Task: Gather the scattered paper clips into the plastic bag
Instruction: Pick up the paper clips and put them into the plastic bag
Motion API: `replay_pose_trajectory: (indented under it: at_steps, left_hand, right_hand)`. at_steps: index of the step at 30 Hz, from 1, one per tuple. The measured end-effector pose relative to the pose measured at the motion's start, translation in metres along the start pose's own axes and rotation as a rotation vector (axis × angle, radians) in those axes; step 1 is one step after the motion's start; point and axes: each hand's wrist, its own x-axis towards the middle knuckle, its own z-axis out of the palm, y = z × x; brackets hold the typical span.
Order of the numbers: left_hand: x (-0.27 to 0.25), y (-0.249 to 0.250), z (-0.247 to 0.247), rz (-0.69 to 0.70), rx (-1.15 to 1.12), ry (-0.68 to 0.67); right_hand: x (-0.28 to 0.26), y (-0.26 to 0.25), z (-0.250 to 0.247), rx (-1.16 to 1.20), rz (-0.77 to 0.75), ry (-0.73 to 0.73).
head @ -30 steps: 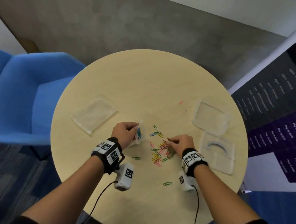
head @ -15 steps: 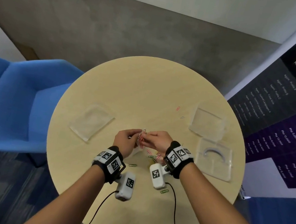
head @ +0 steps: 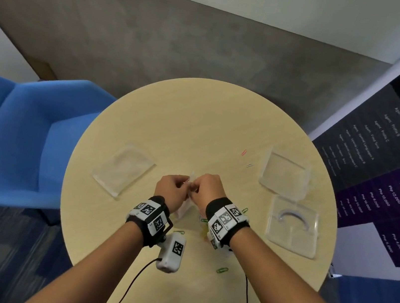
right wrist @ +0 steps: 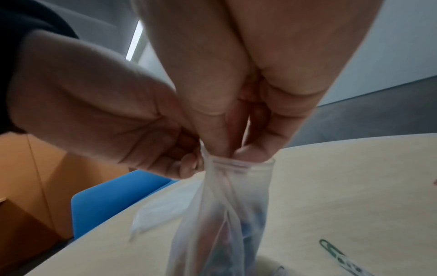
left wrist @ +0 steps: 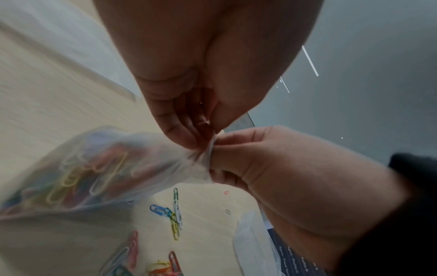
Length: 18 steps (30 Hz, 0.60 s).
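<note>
A small clear plastic bag [head: 182, 210] hangs over the round table [head: 199, 114], part filled with coloured paper clips [left wrist: 78, 179]. My left hand [head: 183, 186] pinches one side of the bag's mouth [right wrist: 189, 164]. My right hand [head: 194, 187] meets it there, thumb and fingers pinched together with their tips just inside the mouth [right wrist: 234, 153]; what they pinch is hidden. Loose clips lie on the table below: a blue, green and yellow cluster [left wrist: 173, 216], a green one [head: 222, 270], another green one [head: 179, 232], and a red one [head: 243, 152] further back.
Flat clear bags lie at the left [head: 122, 169] and back right [head: 285, 175]. A clear plastic tray [head: 293, 226] sits at the right edge. A blue chair [head: 13, 135] stands left of the table, and a dark banner [head: 387, 168] stands right of it.
My right hand left the clip pile on the table, carried a few clips left to the bag, and now has its fingertips in the mouth. My left hand kept holding the bag.
</note>
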Motion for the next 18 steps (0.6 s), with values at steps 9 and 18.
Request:
replay_pose_trajectory:
  at_steps: [9, 18]
  left_hand:
    - [0.005, -0.001, -0.009, -0.002, -0.057, -0.046]
    - [-0.003, -0.003, -0.031, -0.018, -0.063, -0.044]
  right_hand:
    - [0.028, 0.055, -0.028, 0.688, 0.03, -0.161]
    - [0.151, 0.136, -0.065, -0.28, 0.164, -0.029]
